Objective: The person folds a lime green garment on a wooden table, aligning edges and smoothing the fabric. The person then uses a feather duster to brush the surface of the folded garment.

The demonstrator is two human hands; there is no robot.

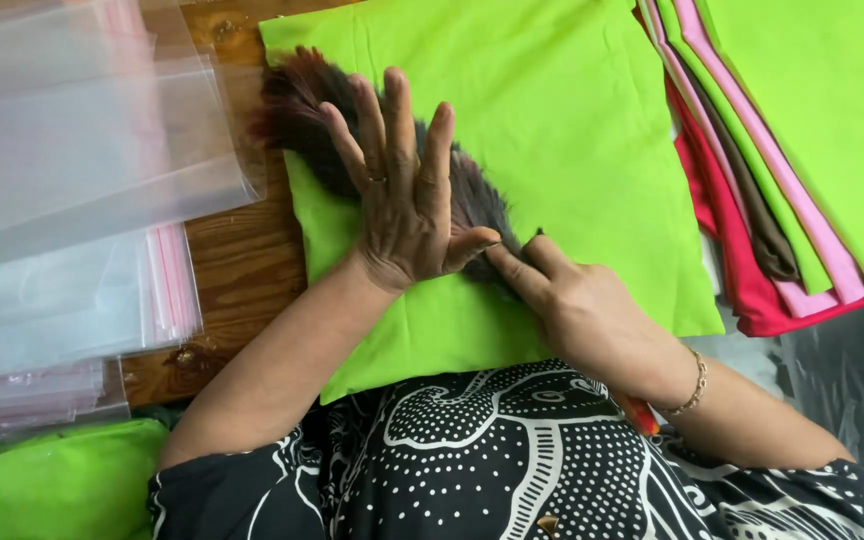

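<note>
Left hand [404, 200] lay flat, fingers spread, pressing dark brown hair bundle [302, 110] onto lime-green fabric cushion cover [572, 130]; right hand [577, 305] fingers pinched the bundle's end beside it.

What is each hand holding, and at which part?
The right hand pinches the near end of the dark hair bundle; the left hand presses flat on its middle.

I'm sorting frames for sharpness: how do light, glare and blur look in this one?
Head view: soft, even daylight with only faint shadows under the left hand and right hand; whitish glare on the plastic bags at left, which washes out their edges; the hair bundle and green cloth are fairly sharp; the patterned dress, nearest the camera, looks slightly soft.
</note>
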